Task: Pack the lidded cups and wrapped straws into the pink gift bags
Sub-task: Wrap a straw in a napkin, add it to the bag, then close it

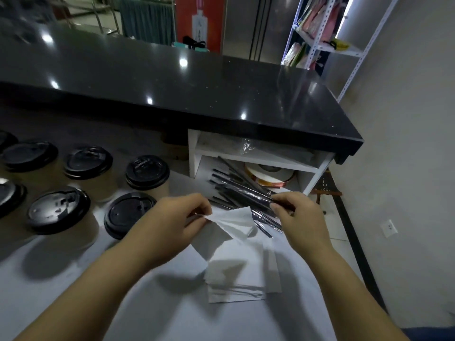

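Wrapped straws (pixel 229 190) are heaped on the white desk (pixel 73 279), just in front of a small white shelf unit (pixel 258 157). One dark straw (pixel 256 196) from the heap is pinched between the thumb and curled fingers of the right hand (pixel 298 212). The upper edge of a pale flat bag (pixel 234 220) is pinched by the left hand (pixel 177 222) and held raised above a stack of similar bags (pixel 236 284) lying flat. Paper cups with black lids (pixel 147 172) are stood in rows at the left, apart from the bags.
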A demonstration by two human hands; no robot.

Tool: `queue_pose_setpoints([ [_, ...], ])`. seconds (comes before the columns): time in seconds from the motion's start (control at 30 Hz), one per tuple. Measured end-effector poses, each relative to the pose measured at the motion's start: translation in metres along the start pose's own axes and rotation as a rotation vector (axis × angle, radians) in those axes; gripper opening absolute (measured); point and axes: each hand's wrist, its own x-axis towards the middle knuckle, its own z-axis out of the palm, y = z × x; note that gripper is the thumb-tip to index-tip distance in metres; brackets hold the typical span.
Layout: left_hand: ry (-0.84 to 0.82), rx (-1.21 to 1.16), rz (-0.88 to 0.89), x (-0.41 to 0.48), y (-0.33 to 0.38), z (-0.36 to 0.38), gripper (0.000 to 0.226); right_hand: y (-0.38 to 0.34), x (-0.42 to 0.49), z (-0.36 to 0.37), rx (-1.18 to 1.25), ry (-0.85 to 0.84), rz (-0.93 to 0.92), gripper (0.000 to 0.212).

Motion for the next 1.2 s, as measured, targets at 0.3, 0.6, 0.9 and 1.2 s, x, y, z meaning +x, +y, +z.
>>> queue_pose_setpoints([
  [0.3,0.229,0.106,0.115,-0.051,-0.006,-0.118,0.019,-0.113,-0.016,0.007,0.147,0.117,-0.176,0.013],
  [0.6,0.329,0.309,0.104,-0.163,-0.069,-0.253,0.014,-0.257,-0.062,0.076,0.252,0.067,-0.217,0.013],
  [0.9,0.41,0.48,0.068,-0.238,-0.129,-0.359,0.014,-0.376,-0.083,0.145,0.303,0.017,-0.317,0.012],
  [1.2,0.584,0.516,-0.01,-0.245,-0.195,-0.446,0.015,-0.475,-0.047,0.233,0.37,0.04,-0.505,0.013],
])
